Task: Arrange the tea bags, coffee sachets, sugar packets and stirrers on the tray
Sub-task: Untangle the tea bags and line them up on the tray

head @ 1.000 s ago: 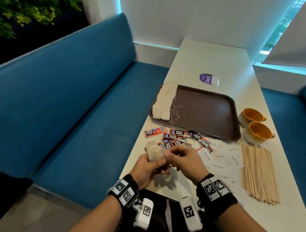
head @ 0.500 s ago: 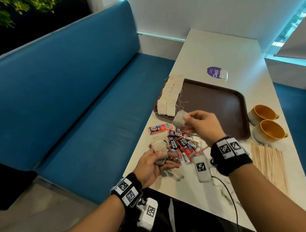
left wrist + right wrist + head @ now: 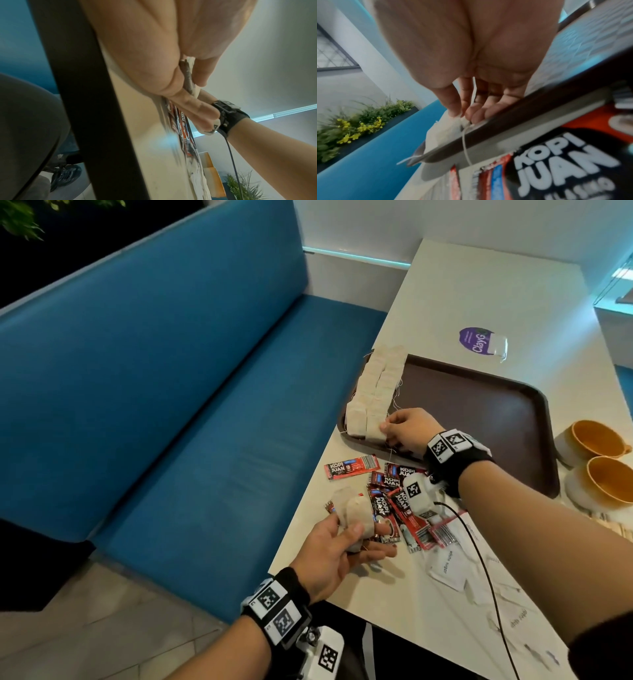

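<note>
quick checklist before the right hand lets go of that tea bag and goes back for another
1. Tea bag over the tray, at the near end of the tea bag rows: ok.
2. Bag lying flat and aligned: cannot tell, the right hand covers its edge.
3. String inside the rim: not ok, it trails over the edge in the right wrist view.
4. Left hand has spare tea bags: ok.
5. Coffee sachets on tray: not ok.
</note>
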`<action>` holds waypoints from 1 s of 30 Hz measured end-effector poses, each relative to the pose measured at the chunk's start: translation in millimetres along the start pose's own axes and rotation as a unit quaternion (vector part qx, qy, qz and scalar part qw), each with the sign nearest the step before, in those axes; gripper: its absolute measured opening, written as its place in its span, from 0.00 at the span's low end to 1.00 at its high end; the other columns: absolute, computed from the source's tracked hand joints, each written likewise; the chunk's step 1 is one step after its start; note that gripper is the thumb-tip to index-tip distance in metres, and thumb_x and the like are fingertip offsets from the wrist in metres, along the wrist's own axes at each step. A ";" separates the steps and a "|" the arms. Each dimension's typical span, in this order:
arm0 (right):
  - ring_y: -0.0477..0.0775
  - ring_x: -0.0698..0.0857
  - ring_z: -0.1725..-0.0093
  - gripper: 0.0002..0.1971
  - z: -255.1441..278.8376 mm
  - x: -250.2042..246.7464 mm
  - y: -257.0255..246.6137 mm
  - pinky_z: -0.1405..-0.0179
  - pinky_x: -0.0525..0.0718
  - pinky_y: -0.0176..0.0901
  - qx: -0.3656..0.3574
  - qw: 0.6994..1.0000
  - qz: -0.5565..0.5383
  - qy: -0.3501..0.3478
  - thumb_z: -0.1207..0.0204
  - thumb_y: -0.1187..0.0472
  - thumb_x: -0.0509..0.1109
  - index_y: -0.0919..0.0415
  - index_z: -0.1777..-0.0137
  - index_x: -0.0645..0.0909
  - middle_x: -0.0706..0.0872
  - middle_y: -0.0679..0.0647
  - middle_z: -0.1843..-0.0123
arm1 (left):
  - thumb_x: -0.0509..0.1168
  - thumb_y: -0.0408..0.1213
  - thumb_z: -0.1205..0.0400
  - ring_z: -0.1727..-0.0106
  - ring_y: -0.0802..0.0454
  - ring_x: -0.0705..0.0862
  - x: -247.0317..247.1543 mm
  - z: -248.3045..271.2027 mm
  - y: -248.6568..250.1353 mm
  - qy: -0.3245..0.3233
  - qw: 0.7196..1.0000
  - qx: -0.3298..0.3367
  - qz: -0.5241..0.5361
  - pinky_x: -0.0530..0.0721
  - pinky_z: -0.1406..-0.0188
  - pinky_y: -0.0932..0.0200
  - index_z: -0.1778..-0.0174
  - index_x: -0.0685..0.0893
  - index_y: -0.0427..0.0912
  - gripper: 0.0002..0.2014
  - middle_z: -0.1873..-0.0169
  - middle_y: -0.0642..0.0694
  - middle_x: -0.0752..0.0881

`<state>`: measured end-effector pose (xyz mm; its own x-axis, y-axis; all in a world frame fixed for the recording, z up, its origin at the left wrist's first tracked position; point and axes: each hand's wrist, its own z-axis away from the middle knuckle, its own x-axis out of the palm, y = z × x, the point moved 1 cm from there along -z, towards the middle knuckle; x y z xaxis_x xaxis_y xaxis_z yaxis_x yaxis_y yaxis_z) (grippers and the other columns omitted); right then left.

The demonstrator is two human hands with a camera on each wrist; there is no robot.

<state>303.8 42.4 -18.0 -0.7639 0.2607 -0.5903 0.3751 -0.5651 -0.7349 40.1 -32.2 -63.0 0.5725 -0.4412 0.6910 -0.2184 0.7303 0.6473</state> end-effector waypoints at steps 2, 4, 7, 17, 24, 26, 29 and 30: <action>0.51 0.86 0.64 0.08 -3.0 0.0 0.6 0.58 0.91 0.49 0.000 0.999 0.016 0.033 0.18 0.52 0.75 0.56 0.47 0.84 0.90 0.54 0.58 | 0.56 0.28 0.09 0.47 0.28 0.91 -0.2 -0.5 -0.6 -0.003 1.000 0.000 -0.002 0.92 0.53 0.56 0.26 0.72 0.28 0.15 0.40 0.27 0.88; 0.51 0.88 0.64 0.12 -2.7 -0.2 2.3 0.61 0.93 0.49 0.003 0.997 -0.011 0.071 0.20 0.52 0.77 0.56 0.44 0.80 0.88 0.54 0.55 | 0.56 0.28 0.09 0.47 0.28 0.91 -1.0 -1.3 -1.6 -0.003 1.000 0.004 -0.004 0.92 0.53 0.55 0.27 0.72 0.29 0.15 0.41 0.27 0.88; 0.52 0.88 0.64 0.13 1.5 -1.6 5.4 0.62 0.93 0.50 -0.013 0.994 -0.057 0.089 0.22 0.54 0.79 0.57 0.45 0.79 0.86 0.53 0.55 | 0.55 0.28 0.09 0.47 0.28 0.91 -2.5 -2.3 -2.4 -0.003 1.000 0.008 -0.005 0.92 0.52 0.55 0.27 0.72 0.29 0.15 0.41 0.27 0.88; 0.49 0.87 0.48 0.07 -9.4 5.1 2.9 0.47 0.85 0.44 -0.031 0.997 0.061 0.034 0.29 0.51 0.84 0.49 0.53 0.92 0.89 0.47 0.47 | 0.58 0.30 0.10 0.41 0.24 0.88 -3.1 -0.8 -2.3 0.006 1.000 0.007 0.006 0.92 0.47 0.51 0.27 0.73 0.29 0.16 0.36 0.23 0.85; 0.52 0.90 0.54 0.10 -0.3 -2.8 3.2 0.50 0.93 0.52 -0.021 0.999 -0.004 0.039 0.29 0.49 0.84 0.51 0.53 0.90 0.92 0.51 0.51 | 0.59 0.28 0.21 0.36 0.23 0.86 -3.3 0.4 -1.4 0.004 0.999 -0.007 -0.032 0.82 0.40 0.41 0.26 0.72 0.32 0.24 0.34 0.28 0.86; 0.52 0.89 0.62 0.10 13.2 -8.7 2.5 0.54 0.93 0.51 -0.020 0.997 -0.053 0.053 0.27 0.50 0.83 0.54 0.52 0.90 0.92 0.56 0.54 | 0.57 0.26 0.24 0.36 0.22 0.86 -2.4 0.3 -0.7 -0.001 1.000 -0.004 -0.025 0.83 0.38 0.39 0.24 0.71 0.31 0.28 0.34 0.26 0.85; 0.48 0.86 0.66 0.06 48.2 -17.4 -2.1 0.56 0.91 0.48 -0.052 0.991 -0.101 0.073 0.25 0.53 0.81 0.53 0.52 0.90 0.92 0.55 0.56 | 0.57 0.26 0.22 0.35 0.19 0.84 -2.3 0.0 -2.1 0.002 1.000 0.003 -0.009 0.75 0.26 0.26 0.24 0.70 0.29 0.27 0.34 0.23 0.85; 0.46 0.86 0.66 0.05 62.8 -19.2 -2.9 0.56 0.91 0.46 -0.065 0.990 -0.105 0.071 0.24 0.54 0.80 0.53 0.52 0.90 0.91 0.52 0.57 | 0.57 0.26 0.20 0.36 0.18 0.84 -1.8 0.3 -2.7 0.004 1.000 0.006 -0.005 0.76 0.25 0.26 0.24 0.70 0.29 0.25 0.35 0.23 0.85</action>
<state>284.4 -10.2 16.5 -0.7544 0.4735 -0.4547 0.2878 -0.3839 -0.8774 39.5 -33.5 -65.8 0.5818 -0.4445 0.6811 -0.2215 0.7192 0.6585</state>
